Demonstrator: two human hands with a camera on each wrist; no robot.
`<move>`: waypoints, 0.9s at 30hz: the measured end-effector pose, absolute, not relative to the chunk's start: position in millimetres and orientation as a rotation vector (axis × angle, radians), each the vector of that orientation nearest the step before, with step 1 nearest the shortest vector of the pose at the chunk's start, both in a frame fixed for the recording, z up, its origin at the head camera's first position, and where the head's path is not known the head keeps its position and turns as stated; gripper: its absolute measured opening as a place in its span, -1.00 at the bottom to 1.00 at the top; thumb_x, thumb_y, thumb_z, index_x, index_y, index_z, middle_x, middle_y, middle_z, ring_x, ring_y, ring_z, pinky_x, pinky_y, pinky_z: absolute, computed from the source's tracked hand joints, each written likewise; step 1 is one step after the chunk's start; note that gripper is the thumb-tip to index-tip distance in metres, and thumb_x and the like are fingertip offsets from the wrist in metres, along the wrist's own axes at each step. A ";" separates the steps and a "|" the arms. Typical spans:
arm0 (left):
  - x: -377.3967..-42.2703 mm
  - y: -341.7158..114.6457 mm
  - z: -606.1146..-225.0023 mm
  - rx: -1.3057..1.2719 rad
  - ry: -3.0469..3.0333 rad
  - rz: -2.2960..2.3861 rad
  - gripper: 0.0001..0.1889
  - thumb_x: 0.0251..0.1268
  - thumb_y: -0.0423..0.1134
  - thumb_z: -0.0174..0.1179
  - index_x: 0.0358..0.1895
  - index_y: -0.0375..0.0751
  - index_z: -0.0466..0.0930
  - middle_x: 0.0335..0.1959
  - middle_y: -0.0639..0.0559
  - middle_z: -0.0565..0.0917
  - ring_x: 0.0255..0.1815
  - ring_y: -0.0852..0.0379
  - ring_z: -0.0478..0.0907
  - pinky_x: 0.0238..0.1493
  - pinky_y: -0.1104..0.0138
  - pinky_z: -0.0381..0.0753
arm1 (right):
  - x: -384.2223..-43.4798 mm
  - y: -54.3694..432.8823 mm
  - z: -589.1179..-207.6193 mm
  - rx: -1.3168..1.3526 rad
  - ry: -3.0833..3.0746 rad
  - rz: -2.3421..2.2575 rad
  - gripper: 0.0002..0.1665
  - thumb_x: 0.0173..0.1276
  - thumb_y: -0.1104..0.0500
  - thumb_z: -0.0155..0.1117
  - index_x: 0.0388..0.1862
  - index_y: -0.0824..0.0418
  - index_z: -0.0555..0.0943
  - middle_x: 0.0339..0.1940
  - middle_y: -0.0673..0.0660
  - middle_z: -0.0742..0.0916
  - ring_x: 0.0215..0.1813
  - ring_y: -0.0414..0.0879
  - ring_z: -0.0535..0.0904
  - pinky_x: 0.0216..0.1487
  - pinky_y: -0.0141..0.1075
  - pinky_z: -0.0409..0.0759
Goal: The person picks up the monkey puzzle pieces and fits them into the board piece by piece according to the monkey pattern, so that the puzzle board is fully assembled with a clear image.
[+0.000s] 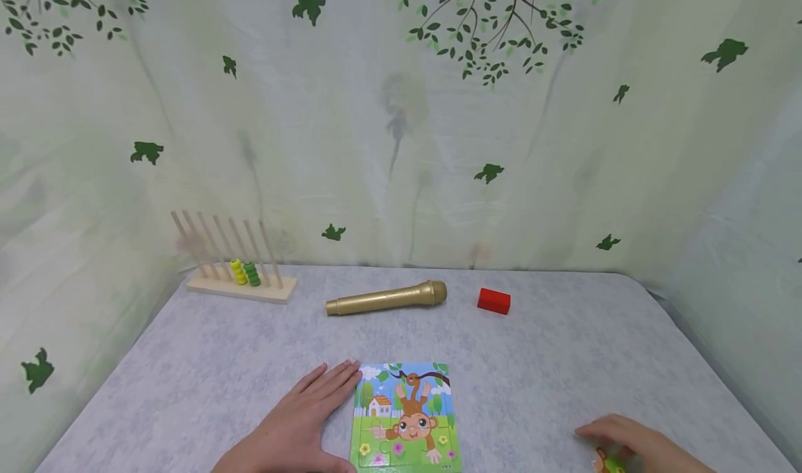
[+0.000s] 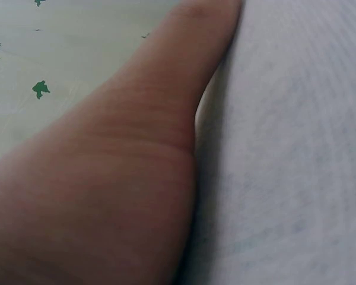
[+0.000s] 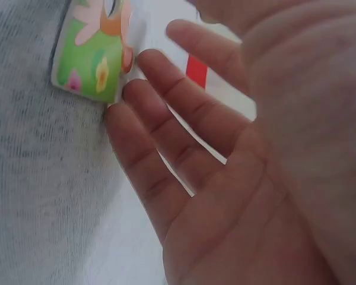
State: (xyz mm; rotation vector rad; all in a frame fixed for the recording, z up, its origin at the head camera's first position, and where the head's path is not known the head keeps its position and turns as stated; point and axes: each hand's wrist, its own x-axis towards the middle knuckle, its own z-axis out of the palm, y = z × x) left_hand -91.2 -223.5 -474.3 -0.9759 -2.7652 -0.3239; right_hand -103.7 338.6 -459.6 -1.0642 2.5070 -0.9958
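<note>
A jigsaw puzzle (image 1: 407, 421) with a monkey hanging from a branch lies flat at the front middle of the table. My left hand (image 1: 301, 421) rests palm down beside it, fingers extended, with fingertips and thumb at the puzzle's left edge. In the left wrist view mostly the base of the left hand (image 2: 124, 142) shows. A loose puzzle piece (image 1: 609, 461), green and orange, lies at the lower right, partly hidden under my right hand (image 1: 635, 442). In the right wrist view that piece (image 3: 89, 65) lies by the relaxed fingertips, which are not curled round it.
Behind the puzzle lies a gold toy microphone (image 1: 385, 299), with a red block (image 1: 494, 301) to its right. A wooden peg rack (image 1: 241, 288) with yellow and green beads stands at the back left. A leaf-print curtain (image 1: 401, 132) hangs behind the table (image 1: 532, 368).
</note>
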 end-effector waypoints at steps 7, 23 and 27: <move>-91.1 -223.4 -475.2 -0.972 -2.748 -0.322 0.28 0.00 0.74 0.04 0.63 -0.19 0.19 0.63 -0.02 0.29 0.61 0.00 0.24 0.59 0.56 -0.44 | -101.0 345.5 -465.1 -1.042 2.536 -0.976 -0.45 0.39 0.18 0.44 0.34 0.00 0.56 0.14 -0.21 0.64 0.01 -0.43 0.52 -0.27 -0.47 0.57; -91.4 -220.4 -473.9 -0.891 -2.873 -0.411 0.35 -0.14 0.79 0.07 0.64 -0.12 0.17 0.67 0.05 0.20 0.66 0.03 0.15 0.58 0.56 -0.50 | -105.9 337.8 -460.3 -1.104 2.600 -0.916 -0.44 0.28 0.12 0.57 0.24 0.03 0.60 0.02 -0.21 0.64 -0.11 -0.44 0.49 -0.37 -0.47 0.53; -91.1 -218.1 -470.7 -0.842 -2.957 -0.459 0.38 -0.21 0.80 0.10 0.65 -0.08 0.17 0.68 0.08 0.17 0.68 0.04 0.10 0.56 0.57 -0.54 | -100.9 330.9 -458.3 -1.052 2.725 -0.816 -0.54 0.31 0.02 0.54 0.17 0.01 0.65 -0.04 -0.26 0.65 -0.19 -0.47 0.48 -0.40 -0.48 0.55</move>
